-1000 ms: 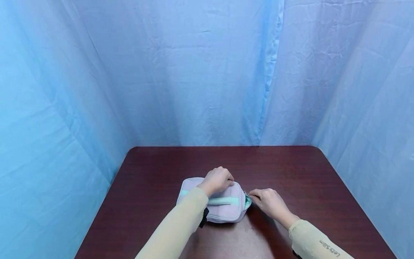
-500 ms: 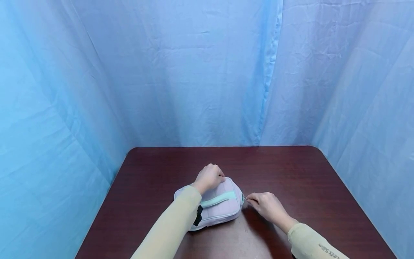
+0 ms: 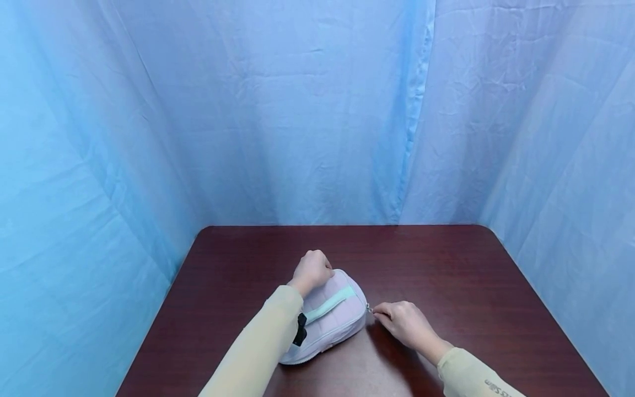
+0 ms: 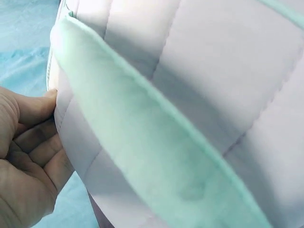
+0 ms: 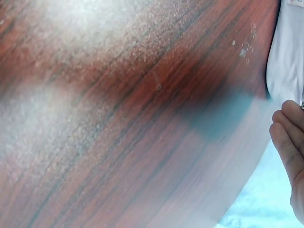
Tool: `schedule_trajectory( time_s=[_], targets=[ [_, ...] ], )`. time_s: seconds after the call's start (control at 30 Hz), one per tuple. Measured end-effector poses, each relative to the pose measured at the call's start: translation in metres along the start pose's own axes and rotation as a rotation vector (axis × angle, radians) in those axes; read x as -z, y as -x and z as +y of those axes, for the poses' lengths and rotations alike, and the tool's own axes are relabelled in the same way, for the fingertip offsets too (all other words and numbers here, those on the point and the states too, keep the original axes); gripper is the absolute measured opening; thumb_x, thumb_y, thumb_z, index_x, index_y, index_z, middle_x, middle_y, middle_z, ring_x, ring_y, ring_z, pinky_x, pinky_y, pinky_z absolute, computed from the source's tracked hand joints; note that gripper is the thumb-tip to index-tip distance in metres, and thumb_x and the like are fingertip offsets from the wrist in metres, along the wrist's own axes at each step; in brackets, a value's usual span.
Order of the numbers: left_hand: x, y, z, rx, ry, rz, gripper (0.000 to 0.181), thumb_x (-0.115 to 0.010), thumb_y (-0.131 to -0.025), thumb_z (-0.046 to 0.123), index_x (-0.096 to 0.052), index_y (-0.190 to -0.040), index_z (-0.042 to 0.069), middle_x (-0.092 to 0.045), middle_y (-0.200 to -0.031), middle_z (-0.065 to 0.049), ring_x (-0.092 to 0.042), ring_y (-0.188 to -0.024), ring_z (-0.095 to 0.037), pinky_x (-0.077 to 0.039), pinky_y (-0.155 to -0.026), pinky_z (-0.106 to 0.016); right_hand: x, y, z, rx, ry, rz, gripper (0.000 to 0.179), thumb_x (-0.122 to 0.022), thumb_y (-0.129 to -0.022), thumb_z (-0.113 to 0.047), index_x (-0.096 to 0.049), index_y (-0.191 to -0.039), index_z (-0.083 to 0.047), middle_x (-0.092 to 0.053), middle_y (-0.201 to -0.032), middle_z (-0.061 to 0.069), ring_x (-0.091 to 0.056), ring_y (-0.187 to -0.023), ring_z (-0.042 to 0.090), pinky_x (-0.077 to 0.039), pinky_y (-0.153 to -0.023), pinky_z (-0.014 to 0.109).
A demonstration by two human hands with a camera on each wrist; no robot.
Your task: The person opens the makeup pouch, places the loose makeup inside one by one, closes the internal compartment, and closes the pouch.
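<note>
A pale lilac quilted zip pouch (image 3: 342, 311) with a mint-green strap handle (image 3: 328, 309) lies slanted on the table in the head view. My left hand (image 3: 312, 271) grips the pouch's far edge; in the left wrist view its thumb and fingers (image 4: 38, 110) pinch the side beside the mint handle (image 4: 137, 123). At the pouch's right end, my right hand (image 3: 404, 324) pinches the small metal zipper pull (image 3: 369, 309). The right wrist view shows only part of that hand (image 5: 292, 142) next to the pouch's pale side (image 5: 287, 61).
The dark red-brown wooden table (image 3: 471, 286) has rounded far corners. Light blue curtains (image 3: 307, 121) hang behind it and on both sides. A black wrist strap (image 3: 300, 330) shows at the left sleeve.
The pouch has turned and slid left toward me with my left hand. The gap at its right end, with mint lining showing, has closed. My right hand has moved slightly left and nearer.
</note>
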State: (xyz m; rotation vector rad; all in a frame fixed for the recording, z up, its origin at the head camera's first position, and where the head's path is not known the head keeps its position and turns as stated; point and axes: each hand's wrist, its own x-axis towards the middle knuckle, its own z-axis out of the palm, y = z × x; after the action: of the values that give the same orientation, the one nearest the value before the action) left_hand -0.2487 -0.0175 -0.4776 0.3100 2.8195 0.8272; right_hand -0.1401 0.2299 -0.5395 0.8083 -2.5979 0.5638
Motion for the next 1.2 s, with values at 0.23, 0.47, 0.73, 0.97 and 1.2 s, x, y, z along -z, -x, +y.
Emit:
schedule_trajectory(
  time_s=[0.23, 0.47, 0.73, 0.97, 1.2],
  targets=[
    [0.003, 0.001, -0.008, 0.115, 0.069, 0.08, 0.037, -0.068, -0.088, 0.003, -0.063, -0.052, 0.011, -0.05, -0.049, 0.003, -0.041, -0.049, -0.012, -0.038, -0.048, -0.026, -0.004, 0.0, -0.006, 0.02, -0.002, 0.004, 0.011, -0.082, -0.081, -0.007, -0.079, -0.089, -0.014, -0.077, -0.082, -0.006, -0.072, -0.07, 0.01, -0.058, -0.059, 0.031],
    [0.006, 0.004, -0.011, 0.178, 0.155, 0.138, 0.05, -0.06, -0.082, -0.005, -0.032, -0.047, 0.018, -0.018, -0.048, 0.007, -0.013, -0.05, -0.012, -0.017, -0.044, -0.027, -0.008, 0.0, -0.01, 0.07, -0.024, 0.036, 0.013, -0.083, -0.079, -0.006, -0.078, -0.088, -0.014, -0.077, -0.081, -0.006, -0.072, -0.07, 0.009, -0.057, -0.059, 0.028],
    [0.005, 0.002, -0.015, 0.222, 0.161, 0.155, 0.05, -0.062, -0.082, -0.003, -0.033, -0.048, 0.018, -0.021, -0.048, 0.007, -0.015, -0.048, -0.011, -0.017, -0.043, -0.027, -0.008, 0.001, -0.017, 0.076, -0.041, 0.028, 0.012, -0.083, -0.081, -0.007, -0.078, -0.088, -0.014, -0.077, -0.081, -0.006, -0.072, -0.07, 0.007, -0.057, -0.058, 0.027],
    [0.01, 0.0, -0.016, 0.181, 0.129, 0.115, 0.04, -0.068, -0.083, 0.001, -0.05, -0.049, 0.013, -0.039, -0.049, 0.004, -0.032, -0.048, -0.013, -0.031, -0.045, -0.027, -0.007, 0.001, -0.017, 0.076, -0.035, 0.022, 0.012, -0.083, -0.08, -0.006, -0.078, -0.088, -0.014, -0.077, -0.081, -0.007, -0.072, -0.069, 0.006, -0.056, -0.057, 0.027],
    [0.013, -0.004, -0.012, -0.036, 0.136, -0.008, 0.016, -0.071, -0.092, 0.009, -0.08, -0.103, 0.004, -0.076, -0.105, -0.011, -0.071, -0.096, -0.025, -0.06, -0.079, -0.038, -0.008, 0.0, -0.011, 0.09, -0.046, 0.042, 0.014, -0.084, -0.079, -0.005, -0.079, -0.089, -0.013, -0.077, -0.082, -0.007, -0.072, -0.069, 0.006, -0.056, -0.057, 0.026]
  ],
)
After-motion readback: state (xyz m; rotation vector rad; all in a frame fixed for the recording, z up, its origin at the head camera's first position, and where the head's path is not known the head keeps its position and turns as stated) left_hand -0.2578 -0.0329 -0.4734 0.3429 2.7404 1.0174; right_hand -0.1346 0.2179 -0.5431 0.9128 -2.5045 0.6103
